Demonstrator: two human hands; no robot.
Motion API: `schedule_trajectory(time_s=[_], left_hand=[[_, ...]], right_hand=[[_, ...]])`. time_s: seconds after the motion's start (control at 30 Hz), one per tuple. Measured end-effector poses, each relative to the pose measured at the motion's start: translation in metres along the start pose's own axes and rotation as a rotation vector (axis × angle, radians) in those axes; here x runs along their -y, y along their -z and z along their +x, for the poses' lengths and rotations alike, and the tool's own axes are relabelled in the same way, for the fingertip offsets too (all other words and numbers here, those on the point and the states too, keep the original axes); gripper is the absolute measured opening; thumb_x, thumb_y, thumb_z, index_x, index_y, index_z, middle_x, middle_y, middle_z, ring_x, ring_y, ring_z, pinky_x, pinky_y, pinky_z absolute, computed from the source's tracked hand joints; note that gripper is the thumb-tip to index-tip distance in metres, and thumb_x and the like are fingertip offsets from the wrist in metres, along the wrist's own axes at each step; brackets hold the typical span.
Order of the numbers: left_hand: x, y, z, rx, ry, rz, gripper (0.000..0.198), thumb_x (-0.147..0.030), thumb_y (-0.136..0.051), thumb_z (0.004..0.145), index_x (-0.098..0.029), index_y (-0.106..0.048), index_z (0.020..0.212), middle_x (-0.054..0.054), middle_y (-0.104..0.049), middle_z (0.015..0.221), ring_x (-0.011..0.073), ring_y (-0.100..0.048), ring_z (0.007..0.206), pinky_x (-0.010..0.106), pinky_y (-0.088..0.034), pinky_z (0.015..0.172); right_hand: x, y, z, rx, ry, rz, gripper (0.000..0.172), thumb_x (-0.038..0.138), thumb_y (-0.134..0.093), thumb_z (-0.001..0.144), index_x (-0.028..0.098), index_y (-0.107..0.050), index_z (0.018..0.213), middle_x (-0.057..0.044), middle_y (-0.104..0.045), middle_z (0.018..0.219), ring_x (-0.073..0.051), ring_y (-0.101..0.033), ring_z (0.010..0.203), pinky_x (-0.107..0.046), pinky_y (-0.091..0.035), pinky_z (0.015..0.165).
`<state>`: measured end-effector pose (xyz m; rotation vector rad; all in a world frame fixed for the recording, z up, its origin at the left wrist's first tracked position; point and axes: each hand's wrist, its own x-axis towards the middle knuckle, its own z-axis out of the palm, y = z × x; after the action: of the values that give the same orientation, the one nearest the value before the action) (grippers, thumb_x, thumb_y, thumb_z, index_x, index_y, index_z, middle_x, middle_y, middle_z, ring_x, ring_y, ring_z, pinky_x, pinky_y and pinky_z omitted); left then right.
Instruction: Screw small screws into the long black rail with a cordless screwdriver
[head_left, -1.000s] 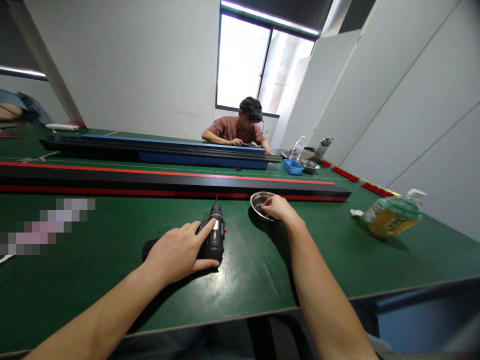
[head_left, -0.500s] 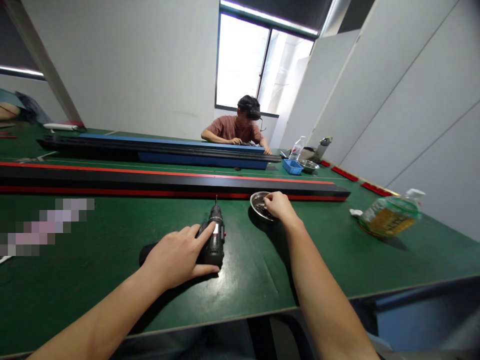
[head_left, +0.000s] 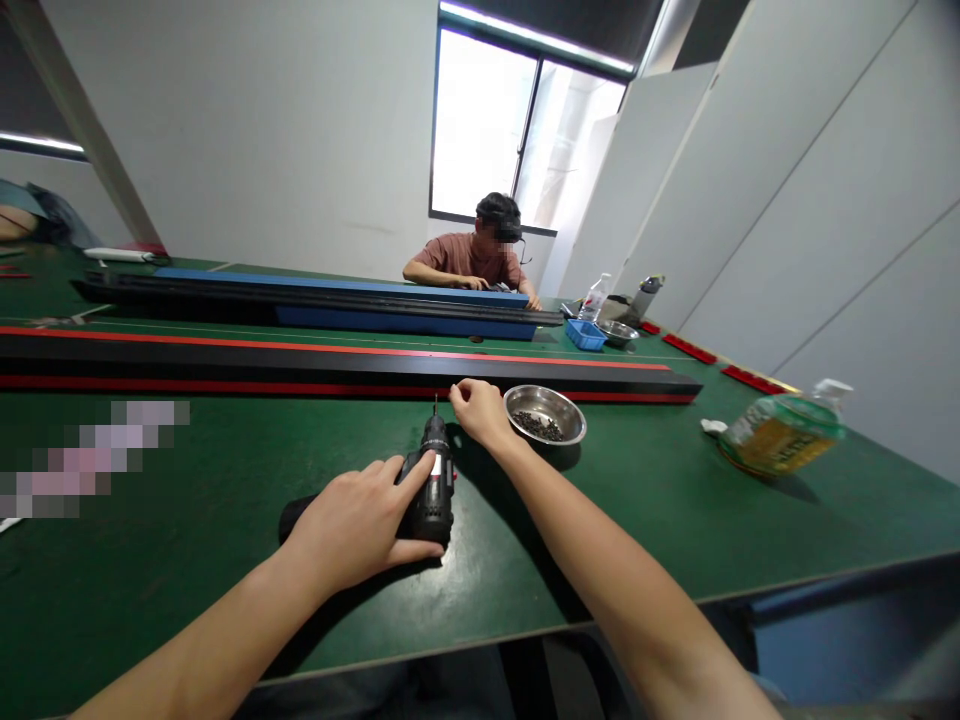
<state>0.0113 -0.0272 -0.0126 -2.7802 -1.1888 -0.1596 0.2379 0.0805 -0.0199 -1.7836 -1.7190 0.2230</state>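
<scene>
A black cordless drill [head_left: 433, 490] lies on its side on the green table, its bit pointing toward the long black-and-red bar [head_left: 360, 372]. Wrapped over the drill's body is my left hand [head_left: 352, 515]. My right hand [head_left: 480, 408] is just right of the bit's tip, thumb and fingers pinched together; whatever is between them is too small to make out. Beside that hand stands a round steel bowl [head_left: 574, 432] with small dark screws [head_left: 540, 425] in it.
A green-labelled plastic jug [head_left: 787, 432] stands at the right. Behind the bar lie long black and blue profiles [head_left: 405, 318], with a co-worker [head_left: 472, 255] seated beyond them. A blue basket [head_left: 586, 335] and another steel bowl [head_left: 619, 334] are at the back right.
My right hand has come out of the steel bowl and moved left to the drill bit's tip. My left hand stays on the drill.
</scene>
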Motion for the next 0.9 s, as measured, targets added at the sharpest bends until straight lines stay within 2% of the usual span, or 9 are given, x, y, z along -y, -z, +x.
schedule_trajectory(time_s=[0.13, 0.27, 0.47, 0.67, 0.9], left_hand=[[-0.001, 0.0, 0.0, 0.002, 0.005, -0.009, 0.096, -0.077, -0.058, 0.085, -0.023, -0.036, 0.161, 0.018, -0.067, 0.129, 0.0349, -0.07, 0.105, 0.045, -0.058, 0.086], [0.0, 0.0, 0.0, 0.003, -0.003, -0.019, 0.097, -0.078, -0.058, 0.085, -0.023, -0.035, 0.161, 0.018, -0.068, 0.129, 0.0349, -0.069, 0.107, 0.046, -0.058, 0.088], [0.0, 0.0, 0.0, 0.011, -0.003, -0.008, 0.096, -0.079, -0.056, 0.086, -0.022, -0.035, 0.161, 0.02, -0.066, 0.134, 0.0362, -0.07, 0.107, 0.049, -0.058, 0.087], [0.001, -0.001, 0.0, 0.02, -0.003, -0.017, 0.098, -0.08, -0.055, 0.085, -0.022, -0.034, 0.162, 0.021, -0.065, 0.134, 0.0365, -0.069, 0.109, 0.049, -0.058, 0.089], [0.002, -0.002, 0.0, 0.01, -0.01, 0.009, 0.098, -0.08, -0.055, 0.085, -0.022, -0.035, 0.161, 0.018, -0.067, 0.129, 0.0354, -0.069, 0.106, 0.046, -0.058, 0.087]], right_hand=[[-0.009, -0.035, 0.021, -0.019, -0.155, 0.148, 0.031, 0.034, -0.055, 0.101, 0.019, -0.082, 0.097, -0.012, -0.081, 0.102, -0.024, -0.075, 0.094, -0.026, -0.048, 0.083], [-0.015, -0.052, 0.033, -0.018, -0.223, 0.21, 0.034, 0.039, -0.054, 0.101, 0.021, -0.082, 0.1, -0.008, -0.081, 0.101, -0.021, -0.075, 0.094, -0.023, -0.048, 0.08], [-0.016, -0.054, 0.034, 0.055, -0.186, 0.138, 0.035, 0.046, -0.056, 0.1, 0.024, -0.083, 0.094, -0.007, -0.082, 0.095, -0.021, -0.074, 0.09, -0.024, -0.048, 0.077], [-0.015, -0.054, 0.034, 0.078, -0.184, 0.1, 0.032, 0.045, -0.057, 0.099, 0.026, -0.083, 0.094, -0.006, -0.082, 0.096, -0.022, -0.074, 0.095, -0.026, -0.048, 0.078], [-0.016, -0.055, 0.036, 0.097, -0.182, 0.126, 0.031, 0.043, -0.057, 0.098, 0.026, -0.082, 0.093, -0.005, -0.081, 0.095, -0.021, -0.073, 0.091, -0.025, -0.048, 0.078]])
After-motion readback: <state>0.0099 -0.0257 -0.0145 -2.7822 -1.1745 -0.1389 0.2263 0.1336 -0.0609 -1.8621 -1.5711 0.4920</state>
